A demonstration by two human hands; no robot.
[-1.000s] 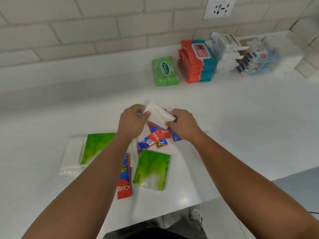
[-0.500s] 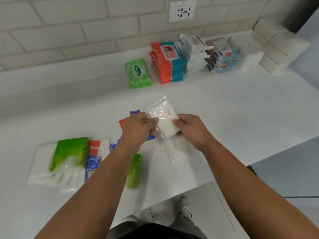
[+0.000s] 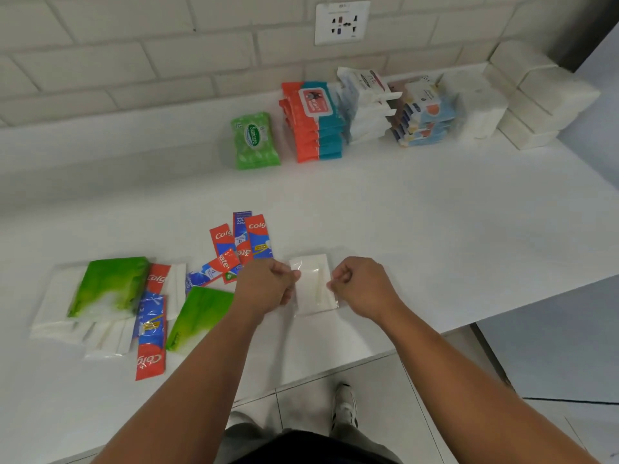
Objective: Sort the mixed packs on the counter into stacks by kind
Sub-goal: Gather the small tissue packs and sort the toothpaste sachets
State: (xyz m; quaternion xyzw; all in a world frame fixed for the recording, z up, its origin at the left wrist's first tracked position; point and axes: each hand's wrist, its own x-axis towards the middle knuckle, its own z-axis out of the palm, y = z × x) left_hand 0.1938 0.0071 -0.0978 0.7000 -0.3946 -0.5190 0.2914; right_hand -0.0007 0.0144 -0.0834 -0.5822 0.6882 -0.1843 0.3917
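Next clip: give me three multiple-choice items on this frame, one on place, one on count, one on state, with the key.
1. The Sanicare wipes pack lies: A) left of the orange-and-teal wipes stack; B) right of it; C) on top of it.
2. Green-and-white tissue packs in view: A) one; B) two; C) four.
3. The left hand and right hand are: A) flat open; B) curled at the white tissue pack's edges; C) hidden from view.
Key: 1A, it sits beside that stack; 2B, two show, both left of the hands; 3B, fingers pinch the pack's sides.
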